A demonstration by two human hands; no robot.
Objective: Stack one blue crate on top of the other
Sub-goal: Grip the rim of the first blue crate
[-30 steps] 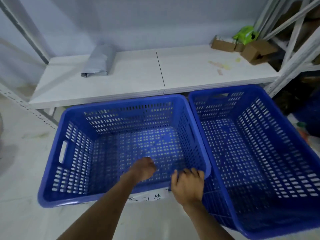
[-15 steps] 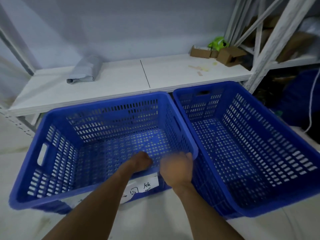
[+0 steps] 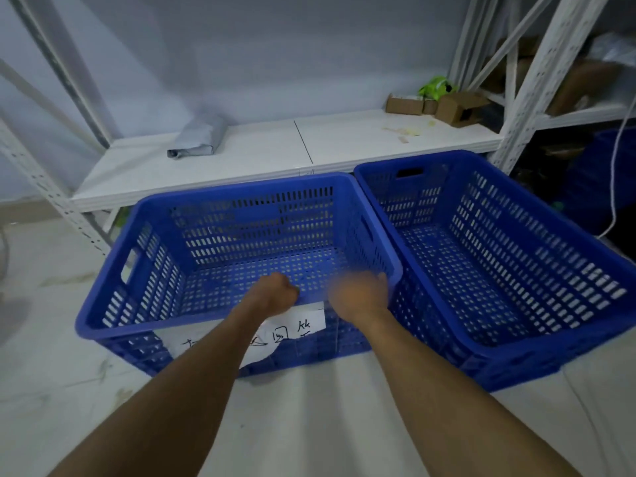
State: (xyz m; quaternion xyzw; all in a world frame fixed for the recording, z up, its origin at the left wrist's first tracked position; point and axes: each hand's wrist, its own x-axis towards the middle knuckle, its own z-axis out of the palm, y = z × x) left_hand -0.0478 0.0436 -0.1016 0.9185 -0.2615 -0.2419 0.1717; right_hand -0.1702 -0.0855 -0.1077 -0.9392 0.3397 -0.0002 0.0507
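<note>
Two empty blue slatted crates stand side by side on the pale floor. The left blue crate (image 3: 137,270) carries a white handwritten label (image 3: 296,330) on its near wall. The right blue crate (image 3: 516,256) touches it along one side. My left hand (image 3: 275,294) is closed on the middle of the left crate's near rim. At that crate's near right corner is my right hand (image 3: 358,294), blurred, with its fingers over the rim.
A low white shelf (image 3: 258,156) runs just behind both crates, with a folded grey bag (image 3: 199,139), cardboard boxes (image 3: 457,108) and a green item (image 3: 435,86) on it. White rack uprights (image 3: 537,80) and a hanging white cable (image 3: 616,166) stand at the right.
The view has pulled back and lowered, so the left crate's near wall and label now show. My right hand slid right along the rim to the corner. My left hand keeps its grip.
</note>
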